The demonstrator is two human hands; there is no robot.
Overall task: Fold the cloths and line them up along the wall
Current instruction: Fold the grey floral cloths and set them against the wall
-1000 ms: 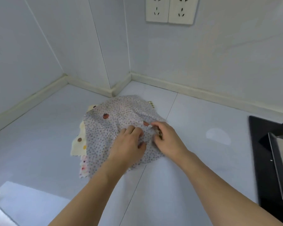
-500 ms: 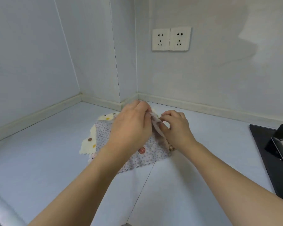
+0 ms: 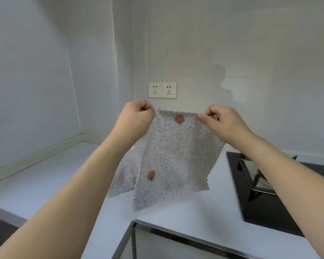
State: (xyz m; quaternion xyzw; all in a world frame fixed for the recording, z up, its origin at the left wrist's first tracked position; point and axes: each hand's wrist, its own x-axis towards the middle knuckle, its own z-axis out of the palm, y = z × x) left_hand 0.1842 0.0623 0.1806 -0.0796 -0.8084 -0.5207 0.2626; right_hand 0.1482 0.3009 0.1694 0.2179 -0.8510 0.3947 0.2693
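Here, a speckled cloth (image 3: 176, 157) is held up at mid-frame, hanging above the surface (image 3: 45, 176); its top corners are pinched by the left hand (image 3: 137, 116) and right hand (image 3: 221, 122). Another cloth (image 3: 125, 174) lies behind it.

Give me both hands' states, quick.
Left hand: closed, pinching the top left corner of the speckled cloth.
Right hand: closed, pinching its top right corner.
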